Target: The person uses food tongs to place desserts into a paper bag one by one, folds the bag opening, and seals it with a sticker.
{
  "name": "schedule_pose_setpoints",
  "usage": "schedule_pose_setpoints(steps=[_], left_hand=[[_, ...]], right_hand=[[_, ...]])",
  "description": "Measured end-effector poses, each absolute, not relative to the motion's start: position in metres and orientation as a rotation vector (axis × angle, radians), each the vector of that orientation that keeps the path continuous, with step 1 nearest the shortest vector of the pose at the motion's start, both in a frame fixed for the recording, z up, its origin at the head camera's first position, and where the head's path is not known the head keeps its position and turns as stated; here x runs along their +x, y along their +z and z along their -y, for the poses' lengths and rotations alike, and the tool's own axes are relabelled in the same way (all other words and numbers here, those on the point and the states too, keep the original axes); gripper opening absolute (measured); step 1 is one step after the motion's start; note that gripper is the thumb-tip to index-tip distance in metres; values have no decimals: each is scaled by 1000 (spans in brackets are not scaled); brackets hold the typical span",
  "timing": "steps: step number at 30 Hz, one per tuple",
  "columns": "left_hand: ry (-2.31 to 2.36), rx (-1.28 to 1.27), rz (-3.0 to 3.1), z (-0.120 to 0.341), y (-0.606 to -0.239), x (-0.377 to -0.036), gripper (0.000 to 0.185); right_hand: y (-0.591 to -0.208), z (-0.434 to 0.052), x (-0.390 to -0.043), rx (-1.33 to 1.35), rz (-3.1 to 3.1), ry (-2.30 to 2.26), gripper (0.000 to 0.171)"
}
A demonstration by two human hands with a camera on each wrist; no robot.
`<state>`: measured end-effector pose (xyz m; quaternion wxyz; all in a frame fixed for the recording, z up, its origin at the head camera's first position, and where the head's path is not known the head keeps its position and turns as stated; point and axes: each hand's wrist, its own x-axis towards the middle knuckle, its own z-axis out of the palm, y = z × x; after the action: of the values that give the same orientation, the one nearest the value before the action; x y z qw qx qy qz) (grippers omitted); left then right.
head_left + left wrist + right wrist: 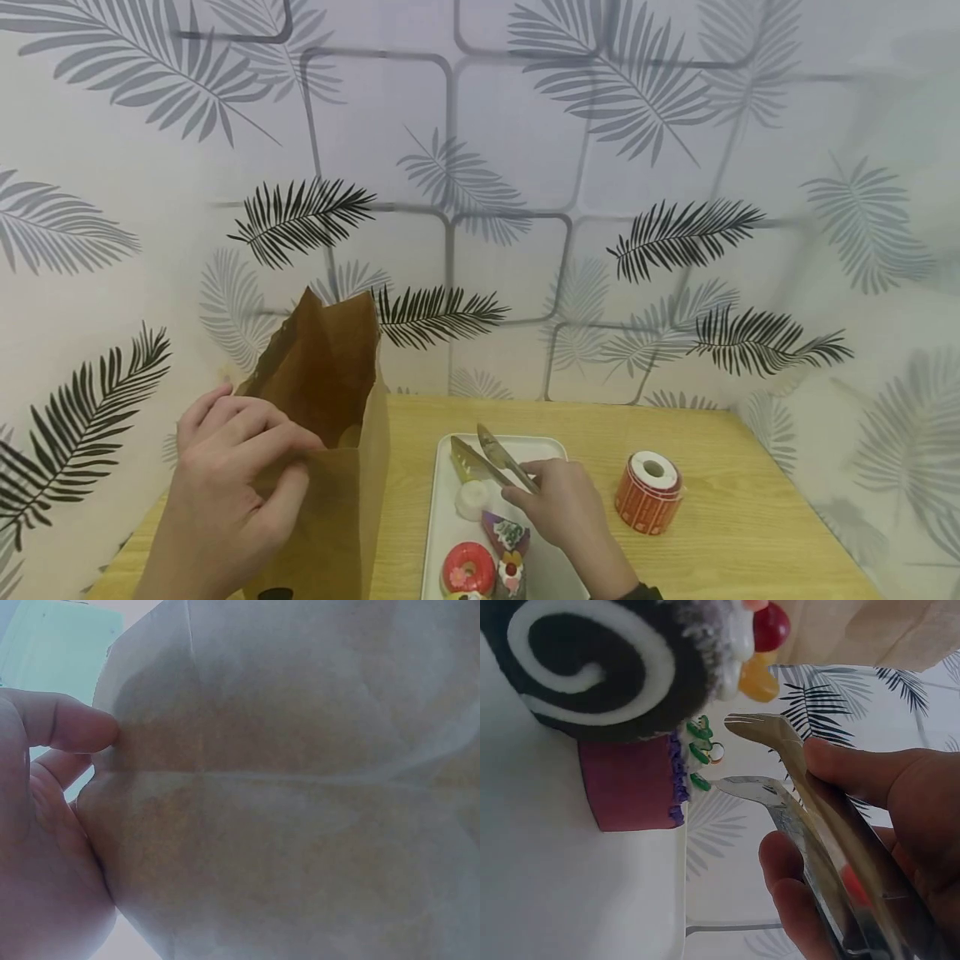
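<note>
Standing brown paper bag (330, 467) sits at nine o'clock on the pale wooden tabletop (750, 517), the left hand (225, 483) on its near-left edge. Just right of the bag, at six o'clock, lies the white rectangular tray (442, 533). On the tray: a white round cake (472, 498) toward twelve, a purple cake slice (506, 532) beside it, a pink ring doughnut (467, 568) and a dark swirl roll cake (512, 575) nearest. The right hand (562, 508) holds metal tongs (495, 457) over the tray, tips pointing to eleven. At three o'clock, an orange roll of stickers (649, 492) stands apart.
</note>
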<state>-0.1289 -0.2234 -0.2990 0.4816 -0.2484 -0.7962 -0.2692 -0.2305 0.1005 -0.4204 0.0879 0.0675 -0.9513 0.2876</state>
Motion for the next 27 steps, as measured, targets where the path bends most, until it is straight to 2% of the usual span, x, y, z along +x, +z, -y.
schedule_pose_setpoints(steps=[21,27], left_hand=[[-653,-613,1931,224,-299,-129,27],[-651,-612,1932,224,-299,-129,27]], right_hand=[[-437,-96,-248,201,2919,860,29],[-440,-94,-250,229,2908,884,23]])
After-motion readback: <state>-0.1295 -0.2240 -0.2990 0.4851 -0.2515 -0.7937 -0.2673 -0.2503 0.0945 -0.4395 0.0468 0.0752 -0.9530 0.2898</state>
